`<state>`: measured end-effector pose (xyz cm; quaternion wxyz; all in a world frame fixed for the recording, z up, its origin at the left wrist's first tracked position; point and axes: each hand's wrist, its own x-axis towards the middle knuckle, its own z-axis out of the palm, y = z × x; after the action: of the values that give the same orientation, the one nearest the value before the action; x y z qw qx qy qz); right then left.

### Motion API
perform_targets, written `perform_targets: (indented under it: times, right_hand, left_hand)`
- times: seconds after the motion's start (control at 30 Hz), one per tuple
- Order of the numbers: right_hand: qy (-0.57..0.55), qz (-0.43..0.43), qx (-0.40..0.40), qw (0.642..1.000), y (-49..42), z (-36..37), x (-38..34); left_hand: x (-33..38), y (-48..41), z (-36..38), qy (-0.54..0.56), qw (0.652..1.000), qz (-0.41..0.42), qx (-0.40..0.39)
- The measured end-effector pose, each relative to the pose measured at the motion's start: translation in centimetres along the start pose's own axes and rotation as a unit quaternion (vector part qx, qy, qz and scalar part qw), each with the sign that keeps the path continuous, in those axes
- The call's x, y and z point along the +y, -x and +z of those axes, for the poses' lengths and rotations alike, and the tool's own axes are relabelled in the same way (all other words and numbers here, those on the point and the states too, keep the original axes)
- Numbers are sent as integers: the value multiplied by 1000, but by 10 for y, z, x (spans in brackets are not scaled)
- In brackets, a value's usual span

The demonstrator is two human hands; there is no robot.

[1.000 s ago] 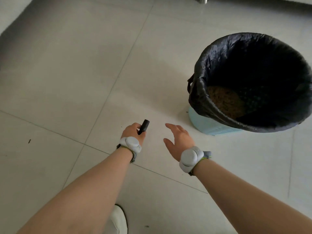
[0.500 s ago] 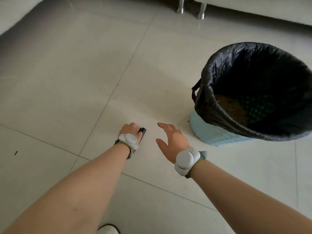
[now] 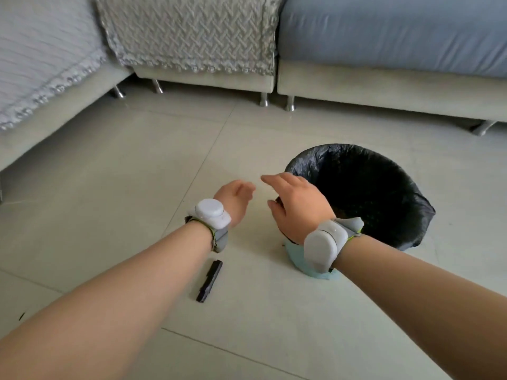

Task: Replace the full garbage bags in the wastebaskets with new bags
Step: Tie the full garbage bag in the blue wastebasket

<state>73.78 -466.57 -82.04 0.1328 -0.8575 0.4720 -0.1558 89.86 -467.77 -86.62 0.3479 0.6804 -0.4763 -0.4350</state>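
Now right hand [image 3: 299, 204] at wastebasket [image 3: 295, 256] edge

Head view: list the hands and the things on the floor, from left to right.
black bag roll lying on the tiles → left hand, open → right hand, open → garbage bag lining the wastebasket

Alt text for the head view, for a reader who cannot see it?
The left hand and right hand, both open and empty, are held out beside a blue wastebasket lined with a black bag on a tiled floor. A black roll lies near the left wrist; a sofa stands behind.
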Motion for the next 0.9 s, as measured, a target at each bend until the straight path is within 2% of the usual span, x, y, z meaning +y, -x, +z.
perform_targets:
  times: [0.1, 0.23, 0.37, 0.47, 0.53, 0.6, 0.67, 0.73, 0.77, 0.83, 0.9]
  right_hand:
    - [43, 43, 32, 998, 11, -27, 44]
    - [36, 115, 69, 990, 33, -52, 99]
    - [-2, 200, 88, 976, 48, -67, 140]
    - [-80, 293, 101, 948, 61, -73, 176]
    - [-165, 358, 97, 914, 65, -71, 193]
    - [-247, 415, 83, 872, 66, -64, 206]
    - [-350, 459, 80, 812, 67, -57, 214]
    - [-443, 495, 55, 746, 69, -54, 214]
    - [-465, 506, 38, 725, 72, -53, 213]
    - [-493, 515, 25, 701, 78, -50, 214]
    - [-496, 520, 12, 695, 80, -45, 219]
  left_hand:
    - [20, 4, 33, -112, 994, -2, -12]
    - [33, -2, 65, -213, 976, -18, -42]
    - [26, -10, 63, -214, 976, -43, -8]
    - [30, -13, 68, -229, 972, -48, 0]
    - [30, -14, 67, -167, 984, -60, 21]
    - [29, -13, 70, -21, 993, -112, 39]
    - [24, -10, 77, 110, 975, -185, 49]
    - [17, -9, 80, 164, 958, -233, 43]
    - [12, -10, 81, 175, 952, -250, 29]
    - [4, -10, 83, 196, 943, -269, -10]
    - [0, -12, 85, 213, 935, -282, -27]
